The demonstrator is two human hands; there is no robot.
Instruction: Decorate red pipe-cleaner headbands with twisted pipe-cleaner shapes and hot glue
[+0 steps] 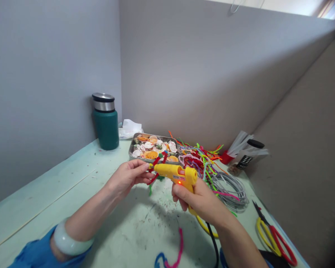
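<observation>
My right hand (188, 197) is wrapped round the handle of a yellow hot glue gun (174, 173), its small light glowing orange-red. The nozzle points left, right at the fingertips of my left hand (131, 173). Those fingers pinch a bent pipe cleaner piece (155, 162), mostly red with green and blue bits. I cannot tell whether the nozzle touches it. Behind both hands stands a metal tray of seashells (153, 147). On the table below lie a pink pipe cleaner (181, 245) and a blue one (159, 257).
A green bottle (106, 123) stands at the back left beside white tissue (130, 128). Colourful pipe cleaners (203, 158) and coiled grey wire (234, 191) lie right. Scissors (273, 234) rest near the right edge by a clear jar (247, 158). A thin stick (44, 210) lies left.
</observation>
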